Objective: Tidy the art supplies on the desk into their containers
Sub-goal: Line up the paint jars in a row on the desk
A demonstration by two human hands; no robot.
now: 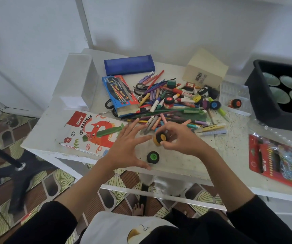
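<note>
The small black paint pot with a yellow-orange lid (160, 138) is tipped on its side, lid toward the camera, just above the near middle of the white desk (177, 166). It sits in the grip of the right hand (178, 138), whose curled fingers and thumb close round it and hide most of its body. Just left of it, the left hand (125, 150) has its fingers spread straight and holds nothing; its forefinger tip comes close to the pot, though contact cannot be judged. A second black pot with a green lid (153, 157) stands upright near the desk's near edge, between the two wrists. Beyond the hands lies a tangled heap of pens, crayons, scissors and little pots (173, 103), too jumbled to count. A blue cardboard brush box (120, 95) leans on its left side. Near left lies a flat white oil pastels box with a red cat (92, 132), its right end hidden by the left hand. At far right, a black plastic tub (265, 106) and a blurred red pack of coloured pencils (279, 162) are cut off by the frame.
</note>
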